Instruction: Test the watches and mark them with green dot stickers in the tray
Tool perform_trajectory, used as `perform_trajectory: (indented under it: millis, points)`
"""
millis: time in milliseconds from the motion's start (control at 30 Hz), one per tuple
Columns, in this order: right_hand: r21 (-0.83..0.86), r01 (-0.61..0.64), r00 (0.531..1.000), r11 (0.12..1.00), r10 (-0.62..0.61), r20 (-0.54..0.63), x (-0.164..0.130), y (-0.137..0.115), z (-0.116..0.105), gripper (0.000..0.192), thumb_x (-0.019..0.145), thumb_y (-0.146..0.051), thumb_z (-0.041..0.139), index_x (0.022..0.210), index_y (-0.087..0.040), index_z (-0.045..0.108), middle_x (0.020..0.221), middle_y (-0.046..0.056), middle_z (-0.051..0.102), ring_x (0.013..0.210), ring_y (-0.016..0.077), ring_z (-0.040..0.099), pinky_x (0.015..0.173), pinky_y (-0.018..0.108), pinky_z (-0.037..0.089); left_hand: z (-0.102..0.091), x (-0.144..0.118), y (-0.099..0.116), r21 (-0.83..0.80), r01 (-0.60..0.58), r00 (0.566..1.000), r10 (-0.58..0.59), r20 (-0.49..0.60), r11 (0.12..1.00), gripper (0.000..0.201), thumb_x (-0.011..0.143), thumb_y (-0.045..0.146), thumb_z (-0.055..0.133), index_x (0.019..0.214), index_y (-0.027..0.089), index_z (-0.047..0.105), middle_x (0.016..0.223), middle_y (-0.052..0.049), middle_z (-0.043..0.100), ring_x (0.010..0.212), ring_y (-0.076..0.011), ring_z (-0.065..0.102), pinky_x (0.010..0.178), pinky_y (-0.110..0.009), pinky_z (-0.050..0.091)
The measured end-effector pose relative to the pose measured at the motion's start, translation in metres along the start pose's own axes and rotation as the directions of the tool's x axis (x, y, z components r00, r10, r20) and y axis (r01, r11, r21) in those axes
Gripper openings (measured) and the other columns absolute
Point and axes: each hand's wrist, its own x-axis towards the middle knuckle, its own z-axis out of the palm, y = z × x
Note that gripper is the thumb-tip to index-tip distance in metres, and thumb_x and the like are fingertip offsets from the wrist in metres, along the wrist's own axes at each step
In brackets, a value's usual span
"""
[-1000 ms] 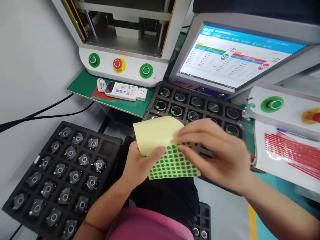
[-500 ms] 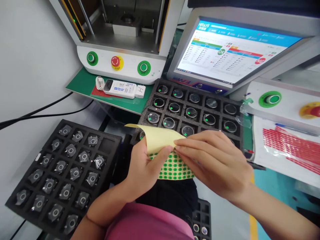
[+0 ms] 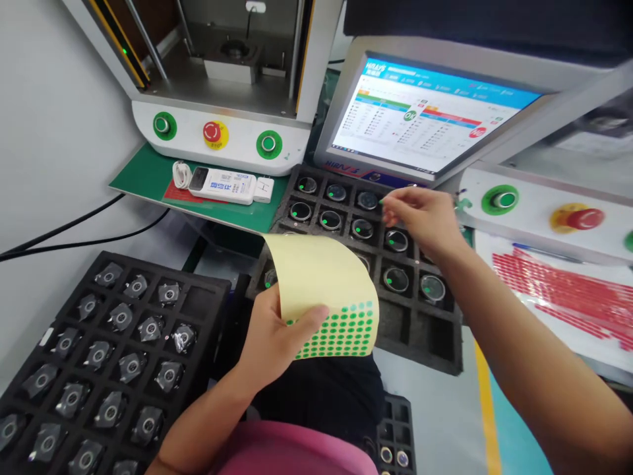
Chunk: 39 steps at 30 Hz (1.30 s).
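My left hand (image 3: 277, 333) grips a pale yellow sticker sheet (image 3: 321, 264), thumb on the front. Rows of green round stickers (image 3: 341, 333) cover its lower part, and the sheet's upper part curls back. Over the black foam tray (image 3: 435, 363), my right hand (image 3: 420, 214) is closed in a pinch, a speck of green showing at the fingertips like one sticker. Close by those fingertips sits a round dark glass-faced disc (image 3: 367, 200) with no green dot visible. Other discs, such as one lower down (image 3: 395, 280), bear a green dot. My right hand hides some pockets.
A second foam tray (image 3: 208, 343) of wrapped watch-like parts lies at left. Behind stand a press machine (image 3: 222, 135) with buttons and a monitor (image 3: 420, 125). A white device (image 3: 222, 185) with a cable rests on the green shelf. Red sticker sheets (image 3: 558, 290) lie at right.
My right hand has left the sticker sheet and moved up and forward over the foam tray. My left hand keeps hold of the sheet. The whole view has shifted slightly.
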Motion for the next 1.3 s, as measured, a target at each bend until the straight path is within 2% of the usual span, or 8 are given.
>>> perform_trajectory:
  millis: [133, 467, 600, 733, 800, 867, 933, 1300]
  points:
    - [0.012, -0.158, 0.985, 0.987, 0.157, 0.07, 0.04, 0.022, 0.012, 0.025, 0.076, -0.022, 0.075, 0.058, -0.018, 0.058, 0.048, -0.002, 0.053, 0.038, 0.0095, 0.049, 0.037, 0.021, 0.042, -0.004, 0.001, -0.004, -0.073, 0.094, 0.994, -0.097, -0.039, 0.993, 0.033, 0.074, 0.034, 0.083, 0.1, 0.014, 0.078, 0.1, -0.01, 0.079, 0.092, -0.026, 0.076, 0.079, -0.029, 0.061]
    - [-0.023, -0.277, 0.961, 0.961, 0.277, -0.009, 0.053, 0.032, 0.026, 0.027, 0.068, -0.017, 0.081, 0.059, -0.018, 0.055, 0.038, -0.004, 0.047, 0.028, 0.007, 0.037, 0.028, 0.019, 0.025, -0.004, 0.01, -0.011, -0.045, 0.155, 0.987, -0.157, -0.044, 0.987, 0.049, 0.077, 0.048, 0.08, 0.111, 0.013, 0.075, 0.111, -0.014, 0.077, 0.104, -0.0304, 0.073, 0.092, -0.037, 0.059]
    - [0.009, -0.182, 0.981, 0.983, 0.182, -0.067, 0.045, 0.015, 0.024, 0.027, 0.074, -0.018, 0.076, 0.065, -0.02, 0.05, 0.047, -0.004, 0.05, 0.033, 0.0094, 0.043, 0.032, 0.022, 0.031, 0.0, 0.009, -0.007, -0.024, 0.125, 0.989, -0.126, -0.077, 0.992, 0.052, 0.078, 0.048, 0.08, 0.117, 0.014, 0.072, 0.115, -0.014, 0.075, 0.111, -0.0309, 0.07, 0.098, -0.038, 0.056]
    - [0.061, 0.136, 0.989, 0.989, -0.133, -0.063, -0.016, -0.027, 0.015, 0.013, 0.085, -0.021, 0.064, 0.074, -0.021, 0.058, 0.064, -0.001, 0.06, 0.052, 0.0124, 0.055, 0.051, 0.027, 0.049, 0.0, 0.004, -0.004, -0.056, 0.09, 0.995, -0.092, -0.028, 0.994, 0.048, 0.08, 0.047, 0.078, 0.114, 0.013, 0.073, 0.116, -0.015, 0.075, 0.112, -0.0314, 0.07, 0.097, -0.038, 0.057]
    - [0.077, 0.365, 0.926, 0.928, -0.371, 0.069, -0.054, -0.048, 0.01, 0.009, 0.081, -0.019, 0.07, 0.073, -0.022, 0.065, 0.074, 0.002, 0.067, 0.069, 0.0163, 0.064, 0.066, 0.031, 0.055, 0.0, 0.003, -0.003, -0.085, 0.064, 0.998, -0.064, 0.0, 0.994, 0.044, 0.082, 0.044, 0.076, 0.114, 0.014, 0.073, 0.117, -0.013, 0.075, 0.112, -0.0301, 0.07, 0.098, -0.037, 0.057]
    - [0.07, 0.679, 0.684, 0.73, -0.665, 0.298, -0.083, -0.061, 0.007, 0.008, 0.085, -0.012, 0.068, 0.088, -0.02, 0.069, 0.087, 0.005, 0.072, 0.083, 0.0185, 0.067, 0.076, 0.033, 0.057, 0.001, 0.003, -0.001, -0.091, 0.028, 0.999, -0.025, 0.034, 0.995, 0.039, 0.085, 0.039, 0.074, 0.117, 0.016, 0.072, 0.119, -0.011, 0.074, 0.112, -0.0275, 0.07, 0.099, -0.036, 0.056]
    - [0.037, 0.806, 0.535, 0.591, -0.754, 0.382, -0.099, -0.065, 0.007, 0.013, 0.088, -0.009, 0.066, 0.097, -0.017, 0.068, 0.093, 0.007, 0.073, 0.09, 0.0195, 0.067, 0.081, 0.035, 0.058, 0.003, 0.003, 0.001, -0.058, -0.001, 0.998, 0.005, 0.067, 0.998, 0.035, 0.088, 0.033, 0.07, 0.119, 0.018, 0.071, 0.12, -0.009, 0.074, 0.112, -0.0245, 0.07, 0.101, -0.033, 0.055]
    - [-0.18, 0.855, 0.519, 0.487, -0.794, 0.317, -0.113, -0.057, 0.004, 0.012, 0.088, -0.008, 0.068, 0.096, -0.017, 0.065, 0.094, 0.007, 0.078, 0.082, 0.0197, 0.07, 0.071, 0.036, 0.056, 0.009, -0.001, 0.009, 0.067, -0.064, 0.989, 0.054, 0.135, 0.996, 0.031, 0.093, 0.027, 0.062, 0.121, 0.018, 0.071, 0.12, -0.008, 0.074, 0.109, -0.0204, 0.071, 0.097, -0.027, 0.055]
